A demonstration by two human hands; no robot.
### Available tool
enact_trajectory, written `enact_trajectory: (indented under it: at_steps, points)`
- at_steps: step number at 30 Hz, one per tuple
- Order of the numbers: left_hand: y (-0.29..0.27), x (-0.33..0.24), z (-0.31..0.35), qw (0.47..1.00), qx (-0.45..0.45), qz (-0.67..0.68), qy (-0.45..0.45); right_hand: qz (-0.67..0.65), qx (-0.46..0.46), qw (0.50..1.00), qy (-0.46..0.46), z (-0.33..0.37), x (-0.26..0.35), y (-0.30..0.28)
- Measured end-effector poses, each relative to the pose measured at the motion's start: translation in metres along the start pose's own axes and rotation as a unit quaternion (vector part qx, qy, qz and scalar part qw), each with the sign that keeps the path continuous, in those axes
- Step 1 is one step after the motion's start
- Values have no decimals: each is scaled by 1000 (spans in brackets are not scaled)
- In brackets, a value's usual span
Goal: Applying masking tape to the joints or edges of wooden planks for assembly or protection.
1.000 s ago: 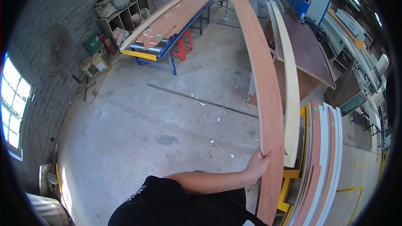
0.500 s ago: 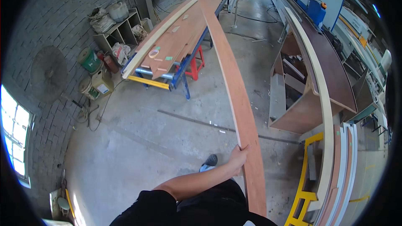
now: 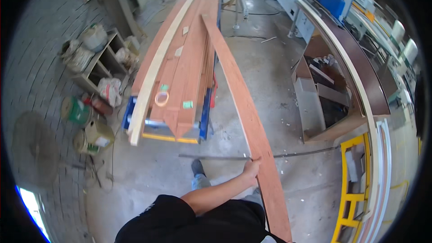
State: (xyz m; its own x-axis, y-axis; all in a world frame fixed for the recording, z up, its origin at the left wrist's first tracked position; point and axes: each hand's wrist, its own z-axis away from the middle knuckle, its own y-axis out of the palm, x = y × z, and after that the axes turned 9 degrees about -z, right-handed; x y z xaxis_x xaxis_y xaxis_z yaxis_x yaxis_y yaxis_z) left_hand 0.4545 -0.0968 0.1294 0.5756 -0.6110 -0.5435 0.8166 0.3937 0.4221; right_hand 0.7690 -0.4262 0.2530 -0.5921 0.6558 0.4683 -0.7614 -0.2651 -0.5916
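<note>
My left hand (image 3: 252,167) is closed on the left edge of a long reddish-brown board (image 3: 243,103). The board runs from beside my body at the lower right up toward the far end of a workbench. Its far tip lies over a stack of similar reddish boards (image 3: 186,63) on that blue and yellow bench (image 3: 204,121). On the stack sit a pale strip (image 3: 153,72) and a tape roll (image 3: 161,98). My right hand is out of sight.
A thin metal rod (image 3: 211,156) lies across the concrete floor by my shoe (image 3: 197,167). An open wooden cabinet (image 3: 321,103) and a yellow rack (image 3: 355,175) stand at the right. Shelves with sacks (image 3: 96,58), buckets and a fan (image 3: 33,148) line the left wall.
I have walked closer to the bench with the board. The board has swung down and left, so its far end now reaches over the stack. My hand keeps the same grip.
</note>
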Motion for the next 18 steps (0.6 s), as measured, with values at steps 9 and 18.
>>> enact_trajectory:
  at_steps: [9, 18]
  points:
    - [-168, -216, -25, 990, 98, 83, -50, -23, -90, 996, 15, 25, 241, 192]
    - [-327, -151, 41, 990, 94, 5, -103, -163, 37, 976, -140, -10, 354, 335]
